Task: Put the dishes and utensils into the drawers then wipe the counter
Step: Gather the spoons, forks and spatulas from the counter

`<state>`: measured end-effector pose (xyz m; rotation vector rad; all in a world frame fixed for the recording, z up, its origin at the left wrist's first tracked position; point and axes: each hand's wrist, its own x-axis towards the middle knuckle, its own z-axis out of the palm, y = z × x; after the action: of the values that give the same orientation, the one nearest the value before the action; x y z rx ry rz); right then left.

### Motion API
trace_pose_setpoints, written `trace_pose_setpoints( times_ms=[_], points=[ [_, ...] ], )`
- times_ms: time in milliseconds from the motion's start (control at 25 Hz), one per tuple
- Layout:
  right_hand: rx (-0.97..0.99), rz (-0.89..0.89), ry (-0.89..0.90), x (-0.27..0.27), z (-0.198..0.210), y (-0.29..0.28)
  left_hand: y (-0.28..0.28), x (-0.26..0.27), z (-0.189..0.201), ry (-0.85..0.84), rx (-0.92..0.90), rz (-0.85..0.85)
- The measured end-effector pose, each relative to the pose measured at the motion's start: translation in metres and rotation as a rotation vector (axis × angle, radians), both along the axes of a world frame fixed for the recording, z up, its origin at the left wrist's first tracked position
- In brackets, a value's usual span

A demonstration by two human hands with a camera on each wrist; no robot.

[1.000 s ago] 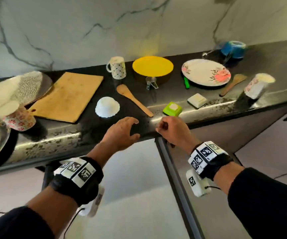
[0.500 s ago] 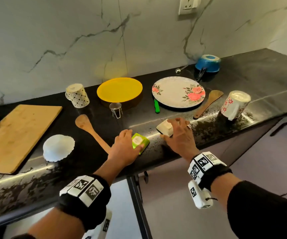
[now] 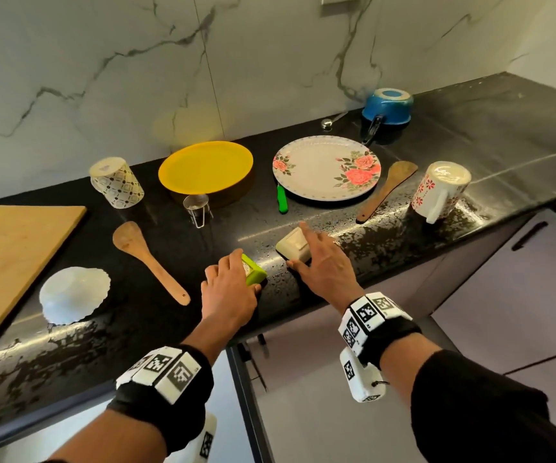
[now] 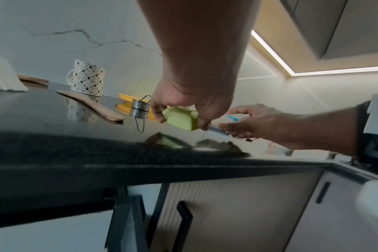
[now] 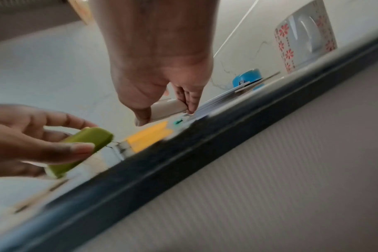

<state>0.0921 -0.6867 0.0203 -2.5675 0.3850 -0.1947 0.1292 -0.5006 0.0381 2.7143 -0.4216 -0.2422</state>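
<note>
On the black counter [image 3: 176,235], near its front edge, my left hand [image 3: 244,273] grips a small green box [image 3: 256,275] between thumb and fingers and has it tilted up off the surface. The left wrist view shows the green box [image 4: 177,114] raised above its reflection. Just to the right, my right hand [image 3: 298,245] pinches a small cream box [image 3: 289,243], thumb at its near edge and fingers over its far side. In the right wrist view the cream box [image 5: 168,107] sits between thumb and fingers, low over the counter.
Behind the hands lie a yellow plate [image 3: 206,170], a floral plate [image 3: 325,167], a green-handled knife [image 3: 282,202], two wooden spatulas [image 3: 146,259] [image 3: 387,188], two upturned mugs [image 3: 116,183] [image 3: 440,192], a blue pot [image 3: 388,106], a white bowl [image 3: 74,294] and a cutting board [image 3: 13,262]. Handled drawer fronts [image 3: 528,235] are below.
Both hands rose from the counter's front edge onto the two small boxes. The left now grips the green box and tilts it up; the right has closed on the cream box.
</note>
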Motion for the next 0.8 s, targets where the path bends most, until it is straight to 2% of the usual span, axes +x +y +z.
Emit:
trace_pose_setpoints(
  times_ms=[120, 200, 280, 400, 520, 640, 800],
  points=[
    [0.262, 0.012, -0.172, -0.025, 0.004, 0.029, 0.025, -0.031, 0.0, -0.074, -0.215, -0.042],
    [0.434, 0.103, -0.166, -0.051, 0.003, 0.06, 0.062, -0.068, -0.005, -0.124, -0.351, -0.071],
    [0.494, 0.216, -0.093, -0.081, 0.006, 0.086, 0.106, -0.109, -0.014, -0.152, -0.402, -0.085],
    [0.454, 0.335, 0.095, -0.115, 0.003, 0.124, 0.18, -0.16, -0.047, -0.098, -0.262, -0.042],
    [0.314, 0.457, 0.234, -0.127, -0.02, 0.164, 0.238, -0.18, -0.088, -0.04, -0.121, -0.102],
    [0.179, 0.495, 0.333, -0.122, -0.059, 0.197, 0.262, -0.162, -0.125, 0.052, 0.073, -0.13],
    [0.011, 0.388, 0.334, -0.097, -0.109, 0.235, 0.265, -0.124, -0.16, 0.156, 0.278, -0.162]
  ],
)
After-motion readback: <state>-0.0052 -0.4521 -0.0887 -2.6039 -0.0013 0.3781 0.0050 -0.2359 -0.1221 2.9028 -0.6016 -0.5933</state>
